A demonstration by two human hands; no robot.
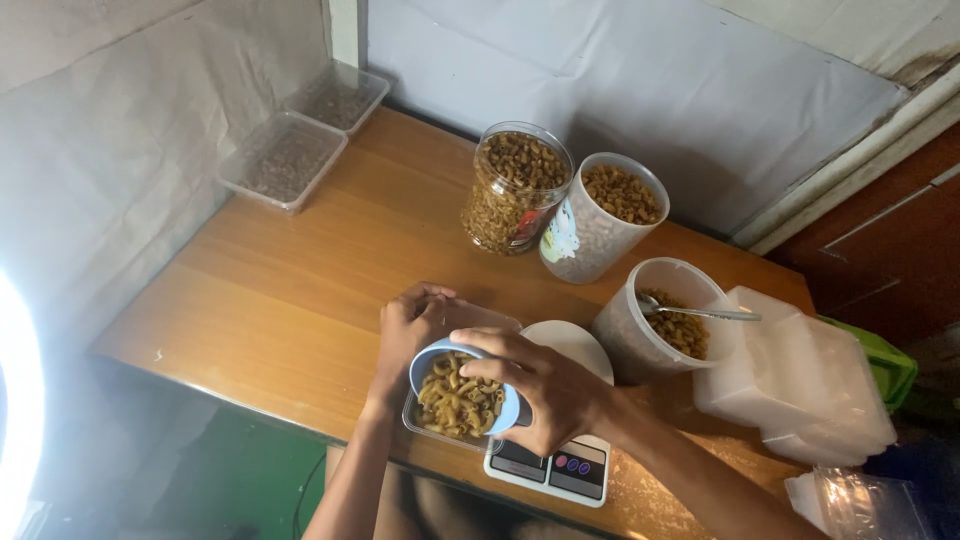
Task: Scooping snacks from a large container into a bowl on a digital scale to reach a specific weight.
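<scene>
Right grip [545,385] tilts blue bowl [470,385] over tray [425,425] (mostly hidden).

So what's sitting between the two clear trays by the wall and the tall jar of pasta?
Nothing: in the head view, bare wooden table runs from the clear trays to the tall jar.

Bare table [300,290] left of the hands — three tubs [600,225] crowd the right.
</scene>
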